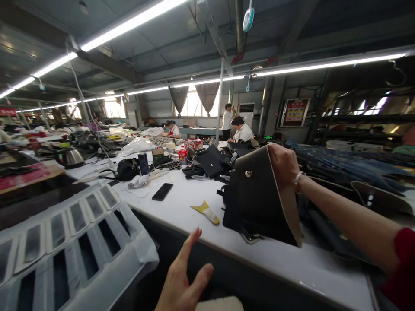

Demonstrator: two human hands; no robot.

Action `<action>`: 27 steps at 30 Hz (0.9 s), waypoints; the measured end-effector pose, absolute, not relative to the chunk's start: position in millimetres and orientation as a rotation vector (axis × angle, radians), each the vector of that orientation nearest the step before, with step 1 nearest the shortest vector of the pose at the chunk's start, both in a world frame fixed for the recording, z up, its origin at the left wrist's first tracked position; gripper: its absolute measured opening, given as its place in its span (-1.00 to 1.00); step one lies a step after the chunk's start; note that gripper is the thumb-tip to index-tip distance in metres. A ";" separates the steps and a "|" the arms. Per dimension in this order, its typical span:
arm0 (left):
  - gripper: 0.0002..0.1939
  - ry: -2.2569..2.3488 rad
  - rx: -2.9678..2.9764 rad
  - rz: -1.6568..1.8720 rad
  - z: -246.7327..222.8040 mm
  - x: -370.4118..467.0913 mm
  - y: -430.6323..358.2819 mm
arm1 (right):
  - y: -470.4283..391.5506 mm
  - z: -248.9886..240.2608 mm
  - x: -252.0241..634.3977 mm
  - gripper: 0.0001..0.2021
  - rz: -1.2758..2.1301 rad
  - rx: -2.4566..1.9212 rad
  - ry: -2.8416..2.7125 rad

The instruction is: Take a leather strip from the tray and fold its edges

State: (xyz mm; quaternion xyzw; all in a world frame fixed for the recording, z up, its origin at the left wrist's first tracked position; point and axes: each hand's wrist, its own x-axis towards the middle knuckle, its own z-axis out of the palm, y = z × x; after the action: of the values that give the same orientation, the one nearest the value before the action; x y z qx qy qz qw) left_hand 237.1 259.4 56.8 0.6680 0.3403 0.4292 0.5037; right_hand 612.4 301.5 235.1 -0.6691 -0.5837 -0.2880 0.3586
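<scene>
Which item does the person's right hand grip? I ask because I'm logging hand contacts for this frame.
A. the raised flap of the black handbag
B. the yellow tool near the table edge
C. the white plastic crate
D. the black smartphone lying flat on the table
A: the right hand closes its grip on the top edge of the lifted flap of the black handbag, while the left hand hovers open, holding nothing.

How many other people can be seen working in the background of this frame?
3: one seated person in red left of the pole, one standing person in white by the window, one seated person beside them. Others may be hidden far left.
</scene>
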 end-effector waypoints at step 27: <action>-0.79 0.061 0.246 1.090 84.1 271.8 369.1 | 312.6 50.1 559.5 -0.70 0.294 -1.775 -1.580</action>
State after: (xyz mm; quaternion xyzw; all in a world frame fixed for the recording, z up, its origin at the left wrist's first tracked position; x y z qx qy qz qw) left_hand 271.8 369.1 84.1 0.1167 0.0290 0.5172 0.8474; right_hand 559.5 312.6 50.1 -0.6902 -0.6144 0.1142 0.3648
